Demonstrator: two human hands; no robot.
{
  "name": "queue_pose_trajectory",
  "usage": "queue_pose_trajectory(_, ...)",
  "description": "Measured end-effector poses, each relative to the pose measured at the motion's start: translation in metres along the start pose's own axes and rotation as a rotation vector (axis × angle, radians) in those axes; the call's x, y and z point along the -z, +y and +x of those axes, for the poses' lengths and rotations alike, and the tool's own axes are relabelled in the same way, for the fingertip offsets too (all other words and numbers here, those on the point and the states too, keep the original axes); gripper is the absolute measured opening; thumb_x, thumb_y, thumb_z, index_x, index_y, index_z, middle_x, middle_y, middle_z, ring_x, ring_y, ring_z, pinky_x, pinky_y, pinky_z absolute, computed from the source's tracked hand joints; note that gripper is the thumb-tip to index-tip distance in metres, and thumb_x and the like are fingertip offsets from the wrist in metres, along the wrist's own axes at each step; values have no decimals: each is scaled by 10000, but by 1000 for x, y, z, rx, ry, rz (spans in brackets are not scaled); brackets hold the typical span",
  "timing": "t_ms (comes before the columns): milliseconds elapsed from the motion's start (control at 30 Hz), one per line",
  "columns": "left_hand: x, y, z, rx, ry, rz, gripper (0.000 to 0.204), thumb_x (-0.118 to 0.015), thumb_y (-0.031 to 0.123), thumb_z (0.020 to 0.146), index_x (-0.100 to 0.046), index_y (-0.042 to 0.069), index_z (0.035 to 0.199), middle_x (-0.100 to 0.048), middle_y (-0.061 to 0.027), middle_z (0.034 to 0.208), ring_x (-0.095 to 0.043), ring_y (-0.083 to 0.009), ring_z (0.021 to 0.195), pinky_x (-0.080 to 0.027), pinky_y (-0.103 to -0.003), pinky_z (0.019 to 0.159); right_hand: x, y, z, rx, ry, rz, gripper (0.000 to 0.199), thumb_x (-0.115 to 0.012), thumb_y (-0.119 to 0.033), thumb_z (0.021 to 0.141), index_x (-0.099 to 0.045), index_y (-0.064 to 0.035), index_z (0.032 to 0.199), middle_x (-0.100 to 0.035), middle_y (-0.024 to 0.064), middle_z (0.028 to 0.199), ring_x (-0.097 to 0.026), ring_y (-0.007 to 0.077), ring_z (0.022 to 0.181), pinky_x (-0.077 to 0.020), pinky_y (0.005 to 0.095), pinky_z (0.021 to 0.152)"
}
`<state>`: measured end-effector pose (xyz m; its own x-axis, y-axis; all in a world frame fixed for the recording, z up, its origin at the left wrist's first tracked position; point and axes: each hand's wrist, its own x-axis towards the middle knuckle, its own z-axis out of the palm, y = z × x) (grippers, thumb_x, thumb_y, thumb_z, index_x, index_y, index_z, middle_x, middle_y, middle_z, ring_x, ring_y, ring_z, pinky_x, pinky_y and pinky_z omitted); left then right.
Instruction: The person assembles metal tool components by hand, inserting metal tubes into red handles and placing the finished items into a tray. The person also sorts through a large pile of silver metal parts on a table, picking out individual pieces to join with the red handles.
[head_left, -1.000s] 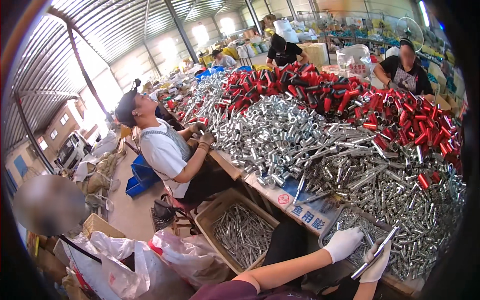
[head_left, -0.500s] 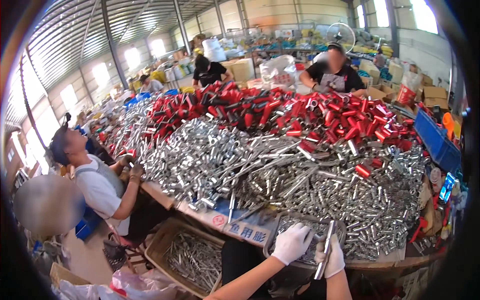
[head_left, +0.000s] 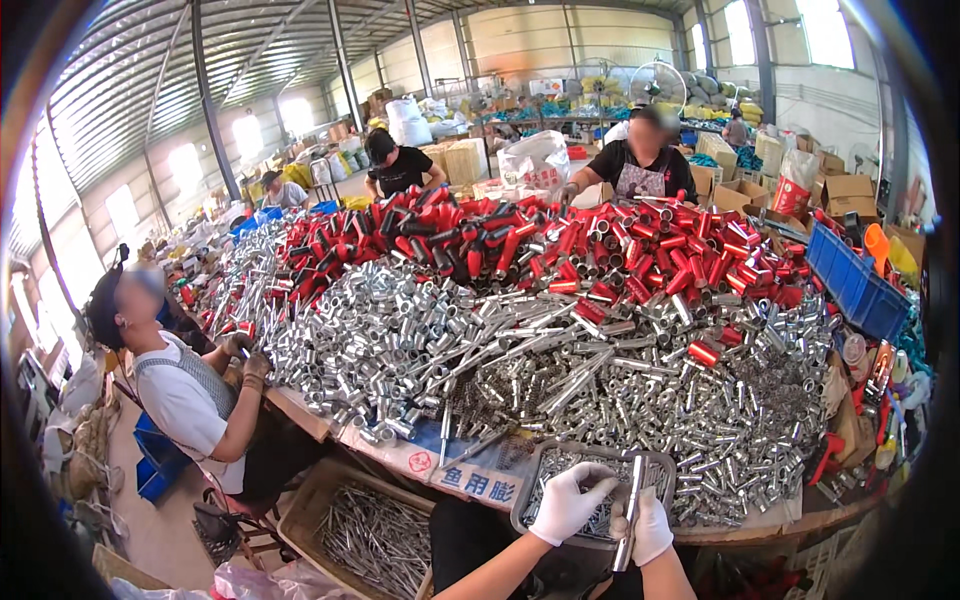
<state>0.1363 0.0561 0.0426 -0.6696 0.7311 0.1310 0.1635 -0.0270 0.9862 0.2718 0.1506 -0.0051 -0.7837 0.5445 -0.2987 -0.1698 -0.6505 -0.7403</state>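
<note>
Table [head_left: 303, 412], one, heaped: silver parts [head_left: 365, 325] at left and centre, smaller fittings [head_left: 700, 450] at right, red tubes [head_left: 655, 255] behind, all too many to count. Blue bin [head_left: 857, 282], one, tilted at the table's right end, with one orange scoop [head_left: 876, 245] beside it. Crate [head_left: 297, 512], one, below the table edge, holding loose rods [head_left: 375, 545], uncounted. Tray [head_left: 521, 507], one, grey, at the near edge, filled with small parts, partly hidden by the hands. Co-workers around the table, four; the nearest, in a white shirt [head_left: 185, 400], at left. Hands, two, both white-gloved. Right hand [head_left: 652, 530]: clamped on one silver tube [head_left: 634, 495], near upright over the tray's right portion. Left hand [head_left: 568, 507]: just beside it, above the tray, thumb and fingers bent toward each other; whether they meet or pinch anything cannot be told. Against one second ago: view turned rightward, bringing in blue bin and scoop; tube still in right hand, now steeper; aproned co-worker's arm [head_left: 580, 186] now extended to the red tubes.
</note>
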Motion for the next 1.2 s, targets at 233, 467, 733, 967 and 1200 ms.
queue_pose_trajectory(233, -7, -3, 3, -56, -89, 28, 155, -753, 121, 821, -723, -1, 911, -697, -60, 870, -635, -108, 808, -501, -253, 732, -10, -13, -5, -77, 87, -66, 500, -420, -526, 986, -565, -55, 903, -550, 69, 631, -502, 178, 451, -406, 318, 418)
queue_pose_trajectory(467, -1, 3, -3, 79, -172, -5, 224, -775, 201, 805, -729, 1, 894, -699, -92, 876, -652, -130, 816, -510, -280, 759, -5, -7, -2, -189, -19, 35, 567, -357, -586, 980, -589, -77, 889, -539, 61, 615, -476, 189, 423, -364, 332, 388)
queue_pose_trajectory(733, -18, 4, -6, 124, -222, -167, 225, -757, 191, 814, -691, -12, 883, -684, -58, 800, -621, -114, 773, -496, -271, 743, 0, -4, -4, -15, 131, 2, 596, -371, -587, 975, -629, -73, 1131, -407, -58, 510, -327, 54, 314, -236, 192, 269)
queue_pose_trajectory(967, -13, -8, -4, 213, -245, -251, 244, -771, 207, 806, -671, -10, 858, -665, -31, 793, -591, -87, 752, -488, -250, 727, -23, -12, -14, -80, 78, 33, 552, -579, -523, 879, -506, -134, 1264, -513, -16, 589, -422, 87, 370, -307, 228, 328)
queue_pose_trajectory(1200, -19, -24, -3, 195, -200, -321, 258, -773, 235, 821, -665, 3, 857, -651, -10, 801, -581, -77, 752, -484, -245, 721, -14, 0, -5, 20, 112, -25, 482, -408, -591, 968, -594, -152, 894, -443, -49, 524, -343, 59, 309, -228, 201, 268)
